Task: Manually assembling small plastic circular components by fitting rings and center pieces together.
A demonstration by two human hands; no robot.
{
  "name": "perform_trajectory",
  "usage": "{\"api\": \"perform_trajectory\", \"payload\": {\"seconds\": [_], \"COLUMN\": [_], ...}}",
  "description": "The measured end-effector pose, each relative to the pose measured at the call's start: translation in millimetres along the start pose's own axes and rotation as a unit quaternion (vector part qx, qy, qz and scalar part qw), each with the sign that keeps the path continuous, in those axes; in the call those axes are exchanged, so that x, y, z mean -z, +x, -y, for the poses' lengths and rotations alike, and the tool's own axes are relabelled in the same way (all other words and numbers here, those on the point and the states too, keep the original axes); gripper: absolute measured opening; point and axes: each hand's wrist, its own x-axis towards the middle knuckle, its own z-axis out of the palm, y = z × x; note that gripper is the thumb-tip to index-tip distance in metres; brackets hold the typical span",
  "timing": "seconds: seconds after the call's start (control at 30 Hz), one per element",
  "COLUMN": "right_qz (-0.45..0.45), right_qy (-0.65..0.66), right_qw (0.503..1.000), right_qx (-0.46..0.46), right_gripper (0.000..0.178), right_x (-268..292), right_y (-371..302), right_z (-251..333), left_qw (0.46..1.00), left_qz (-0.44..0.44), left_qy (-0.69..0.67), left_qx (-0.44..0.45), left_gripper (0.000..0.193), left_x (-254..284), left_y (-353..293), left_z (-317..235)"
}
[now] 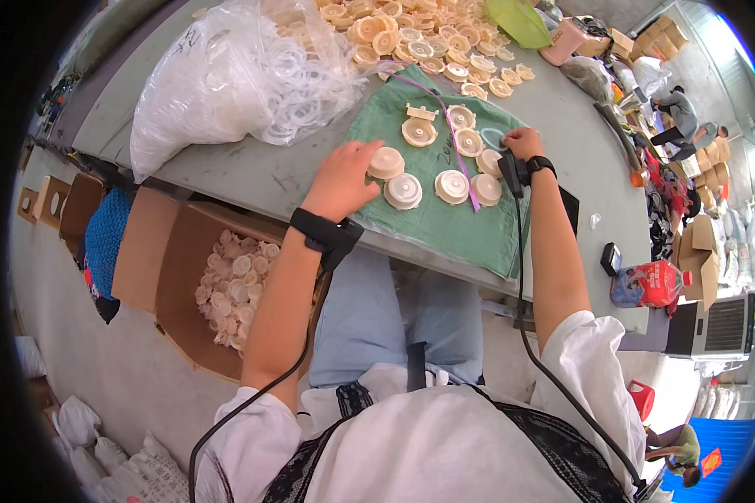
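My left hand [344,180] lies beside a cream round plastic cap [386,163], its thumb and fingers apart, the fingertips at the cap's edge. Just below that cap is a paler cap with a white ring on it [403,192]. My right hand [523,146] has its fingers pinched at the edge of a thin clear ring [492,138]. Several more cream caps [452,187] lie between the hands on a green cloth [478,239]. One cream part with a toothed tab [420,126] sits at the far side of the group. A purple strip [450,121] crosses the cloth.
A clear bag of rings [218,84] stands at the far left, next to a heap of cream parts [432,38] on the grey table [583,126]. Below left, a cardboard box [176,277] holds more parts. A red-wrapped bottle [650,283] stands right; people are in the background.
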Motion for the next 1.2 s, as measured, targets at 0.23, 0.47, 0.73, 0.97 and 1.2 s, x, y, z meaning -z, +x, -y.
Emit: {"api": "perform_trajectory", "payload": {"seconds": [0.23,0.47,0.73,0.97,1.2], "right_qz": [0.046,0.154,0.221,0.099,0.010], "right_qy": [0.348,0.499,0.513,0.401,0.278], "right_qw": [0.936,0.848,0.824,0.905,0.949], "right_qx": [-0.017,0.087,0.094,0.101,0.148], "right_gripper": [0.023,0.012,0.020,0.024,0.017], "right_x": [35,28,-1,-39,-57], "right_y": [-57,-188,-224,-205,-193], "right_z": [41,107,127,134,141], "left_qw": [0.990,0.848,0.823,0.942,0.977], "left_qz": [-0.110,0.013,-0.077,-0.132,-0.146], "left_qy": [-0.061,-0.498,-0.532,-0.261,-0.056], "left_qx": [0.066,0.182,0.184,0.161,0.145], "left_gripper": [0.048,0.035,0.028,0.028,0.023], "left_x": [8,7,-29,-33,-46], "left_y": [-13,-5,-34,-34,-26], "left_z": [-35,-82,-64,-53,-37]}}
